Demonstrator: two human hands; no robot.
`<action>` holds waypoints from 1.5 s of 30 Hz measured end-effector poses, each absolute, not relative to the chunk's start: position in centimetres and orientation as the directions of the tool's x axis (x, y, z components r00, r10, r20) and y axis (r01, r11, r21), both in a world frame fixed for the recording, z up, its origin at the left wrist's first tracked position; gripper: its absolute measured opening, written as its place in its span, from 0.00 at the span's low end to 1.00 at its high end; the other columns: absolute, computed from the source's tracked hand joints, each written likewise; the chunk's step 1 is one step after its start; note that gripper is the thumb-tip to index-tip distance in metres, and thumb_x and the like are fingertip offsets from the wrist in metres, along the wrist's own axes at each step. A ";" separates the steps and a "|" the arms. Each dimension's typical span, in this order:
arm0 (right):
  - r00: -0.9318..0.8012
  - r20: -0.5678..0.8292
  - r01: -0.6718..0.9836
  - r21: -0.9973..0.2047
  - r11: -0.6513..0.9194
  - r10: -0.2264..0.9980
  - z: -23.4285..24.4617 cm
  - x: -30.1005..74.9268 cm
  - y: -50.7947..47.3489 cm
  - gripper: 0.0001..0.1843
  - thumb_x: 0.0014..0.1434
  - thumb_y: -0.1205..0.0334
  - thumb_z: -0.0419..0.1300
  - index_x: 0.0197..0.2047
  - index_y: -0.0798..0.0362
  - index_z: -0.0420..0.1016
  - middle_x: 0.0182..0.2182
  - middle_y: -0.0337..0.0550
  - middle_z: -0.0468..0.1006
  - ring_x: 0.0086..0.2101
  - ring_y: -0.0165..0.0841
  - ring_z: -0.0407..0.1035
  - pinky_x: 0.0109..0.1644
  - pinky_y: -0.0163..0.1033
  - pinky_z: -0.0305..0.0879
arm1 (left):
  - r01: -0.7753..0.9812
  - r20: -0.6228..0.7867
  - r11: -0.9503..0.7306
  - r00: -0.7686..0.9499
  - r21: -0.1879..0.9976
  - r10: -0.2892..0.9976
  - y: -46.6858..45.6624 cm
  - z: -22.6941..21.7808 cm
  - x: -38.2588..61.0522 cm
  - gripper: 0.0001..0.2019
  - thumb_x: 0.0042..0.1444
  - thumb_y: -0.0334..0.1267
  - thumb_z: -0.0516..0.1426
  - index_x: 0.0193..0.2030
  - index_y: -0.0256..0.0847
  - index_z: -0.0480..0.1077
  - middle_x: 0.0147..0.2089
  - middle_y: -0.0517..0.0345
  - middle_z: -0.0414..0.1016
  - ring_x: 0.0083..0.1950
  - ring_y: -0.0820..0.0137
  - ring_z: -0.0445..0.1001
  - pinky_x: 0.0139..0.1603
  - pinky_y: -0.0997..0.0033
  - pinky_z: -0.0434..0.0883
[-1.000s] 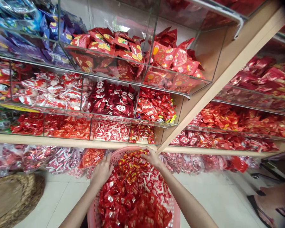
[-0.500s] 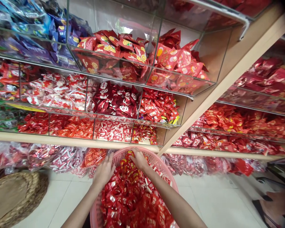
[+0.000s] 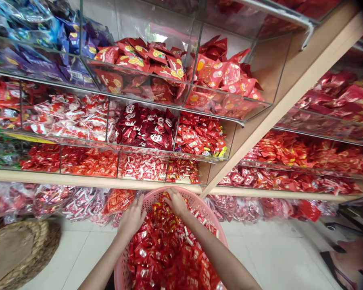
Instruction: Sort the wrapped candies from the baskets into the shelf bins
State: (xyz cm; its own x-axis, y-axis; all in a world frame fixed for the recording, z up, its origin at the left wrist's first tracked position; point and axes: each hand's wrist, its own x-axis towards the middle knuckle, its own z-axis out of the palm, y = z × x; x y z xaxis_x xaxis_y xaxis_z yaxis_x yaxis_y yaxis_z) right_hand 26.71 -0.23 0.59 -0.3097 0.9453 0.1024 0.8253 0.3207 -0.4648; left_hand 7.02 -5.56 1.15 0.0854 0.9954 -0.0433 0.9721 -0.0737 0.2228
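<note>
A pink plastic basket (image 3: 199,205) heaped with red-wrapped candies (image 3: 166,253) sits low in the middle, in front of a candy shelf. My left hand (image 3: 132,218) grips the basket's far left rim, fingers curled over it. My right hand (image 3: 176,202) rests on the candies at the basket's far edge, fingers bent down among the wrappers; what they hold, if anything, is hidden.
Clear-fronted shelf bins (image 3: 145,129) hold red, white and blue wrapped sweets. Bagged sweets (image 3: 78,201) line the floor under the wooden shelf edge (image 3: 78,180). A woven straw item (image 3: 15,249) lies at the lower left. Another person's foot in a sandal (image 3: 347,257) shows at the lower right.
My right hand slid left from the basket's right rim toward the middle of its far edge. My left hand stayed on the rim. The view shifted slightly.
</note>
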 end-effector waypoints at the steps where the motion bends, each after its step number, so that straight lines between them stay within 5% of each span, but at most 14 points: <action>1: -0.312 0.118 0.820 -0.467 0.330 0.943 0.5 26.8 -0.2 0.10 0.58 0.65 0.55 0.44 0.52 0.68 0.43 0.48 0.72 0.44 0.38 0.66 0.47 0.41 0.63 | 0.972 -0.042 -0.073 0.085 0.222 0.996 -5.6 1.2 7.0 0.26 0.60 0.37 0.41 0.65 0.33 0.48 0.55 0.40 0.67 0.48 0.59 0.73 0.42 0.63 0.70; 10: -0.226 0.265 0.688 -0.638 0.346 0.937 0.7 28.5 0.6 0.09 0.59 0.65 0.54 0.44 0.50 0.69 0.40 0.45 0.73 0.42 0.36 0.67 0.47 0.41 0.62 | 0.978 -0.060 -0.058 0.072 0.200 0.996 -5.4 1.1 7.1 0.26 0.60 0.39 0.42 0.65 0.34 0.47 0.55 0.40 0.67 0.46 0.60 0.74 0.41 0.64 0.70; 18: -0.178 0.262 0.600 -0.735 0.315 0.949 1.2 30.4 -0.5 0.10 0.56 0.62 0.56 0.44 0.51 0.69 0.40 0.43 0.74 0.40 0.36 0.68 0.46 0.41 0.63 | 0.980 -0.059 -0.069 0.082 0.186 0.995 -5.3 1.0 7.1 0.26 0.60 0.38 0.41 0.65 0.33 0.47 0.54 0.40 0.68 0.46 0.59 0.74 0.40 0.63 0.70; 30: -0.533 0.102 0.713 -0.480 0.511 0.840 -0.2 28.3 -4.2 0.12 0.56 0.71 0.55 0.43 0.50 0.65 0.42 0.43 0.72 0.43 0.35 0.67 0.44 0.38 0.63 | 0.975 -0.047 -0.070 0.082 0.210 0.996 -5.5 1.1 7.1 0.26 0.60 0.38 0.41 0.65 0.34 0.48 0.57 0.39 0.65 0.46 0.60 0.74 0.41 0.63 0.70; 37: -0.547 0.047 0.749 -0.419 0.514 0.836 0.4 27.9 -4.0 0.13 0.57 0.72 0.52 0.45 0.49 0.66 0.48 0.43 0.68 0.42 0.33 0.67 0.38 0.35 0.64 | 0.977 -0.051 -0.066 0.078 0.204 0.996 -5.5 1.2 7.1 0.26 0.60 0.38 0.42 0.65 0.35 0.48 0.57 0.40 0.65 0.48 0.60 0.73 0.41 0.65 0.70; 42: -0.419 0.109 0.633 -0.677 0.376 0.901 0.2 28.3 -4.1 0.09 0.56 0.64 0.57 0.42 0.49 0.69 0.46 0.44 0.69 0.42 0.34 0.67 0.39 0.37 0.65 | 0.977 -0.060 -0.054 0.067 0.207 0.996 -5.5 1.7 7.3 0.26 0.60 0.38 0.41 0.65 0.35 0.47 0.58 0.40 0.64 0.47 0.60 0.73 0.41 0.64 0.70; 45: -0.174 -0.042 0.347 -0.937 0.022 0.984 0.6 28.8 -3.9 0.12 0.55 0.52 0.57 0.38 0.50 0.69 0.35 0.41 0.73 0.32 0.33 0.68 0.31 0.36 0.64 | 0.975 -0.066 -0.044 0.060 0.218 0.996 -5.5 1.8 7.4 0.26 0.60 0.38 0.42 0.65 0.36 0.48 0.58 0.40 0.65 0.48 0.61 0.73 0.41 0.65 0.70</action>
